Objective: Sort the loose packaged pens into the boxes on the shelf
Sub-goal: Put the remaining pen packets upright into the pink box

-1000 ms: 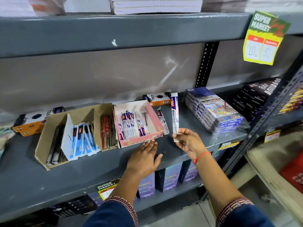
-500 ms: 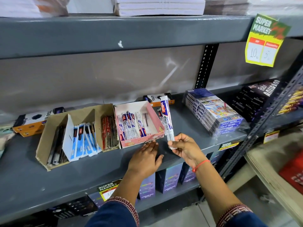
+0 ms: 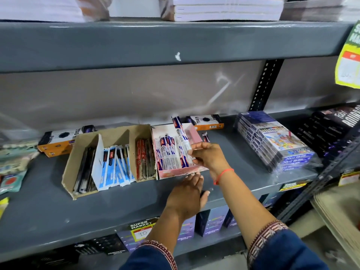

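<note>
My right hand point(image 3: 209, 156) grips the lower end of a white, blue and red packaged pen point(image 3: 181, 133), holding it tilted over the pink box point(image 3: 181, 171). That box holds several matching packaged pens. My left hand point(image 3: 188, 193) lies flat on the grey shelf point(image 3: 44, 207), fingertips against the pink box's front wall, holding nothing. Another loose packaged pen point(image 3: 205, 137) lies on the shelf just right of the pink box, partly hidden by my right hand. To the left, a brown cardboard box point(image 3: 73, 172) holds black, blue-and-white and red packaged pens in separate compartments.
Orange-and-black cartons sit behind the boxes point(image 3: 206, 122) and at the left point(image 3: 58, 140). A wrapped stack of colour-pencil packs point(image 3: 272, 141) and dark boxes point(image 3: 331, 125) stand to the right. Packets point(image 3: 11, 168) lie at the far left. A yellow price sign point(image 3: 348, 61) hangs top right.
My right hand has carried the packaged pen leftward from the open shelf to over the pink box. My left hand stays at the box front. The view has shifted right.
</note>
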### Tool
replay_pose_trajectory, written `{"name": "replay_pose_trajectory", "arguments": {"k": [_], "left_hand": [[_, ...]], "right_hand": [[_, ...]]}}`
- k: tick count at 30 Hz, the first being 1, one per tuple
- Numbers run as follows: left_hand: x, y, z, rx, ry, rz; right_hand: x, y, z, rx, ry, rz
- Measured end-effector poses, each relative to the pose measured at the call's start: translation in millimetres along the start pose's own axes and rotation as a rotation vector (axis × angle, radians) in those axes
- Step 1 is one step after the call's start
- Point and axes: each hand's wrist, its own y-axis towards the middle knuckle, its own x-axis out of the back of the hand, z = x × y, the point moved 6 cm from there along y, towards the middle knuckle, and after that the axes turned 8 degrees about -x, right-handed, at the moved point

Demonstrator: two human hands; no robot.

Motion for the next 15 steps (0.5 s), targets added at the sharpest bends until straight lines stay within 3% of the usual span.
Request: {"name": "replay_pose_trajectory", "arguments": {"k": [6, 10, 15], "left_hand": [[-7.2, -2.3, 4.6, -0.056, 0.041, -0.037], [9.1, -4.6, -2.5, -0.064, 0.007, -0.137], [20.3, -6.7, -9.0, -0.079, 0.081, -0.142]], "right_hand": [[-37.8, 32.2, 2.0, -0.004, -0.389, -0.048], [-53.6, 48.3, -6.8, -0.004, -0.544, -0.030], [-64.5, 51.6, -11.7, 0.042, -0.698, -0.029]]}}
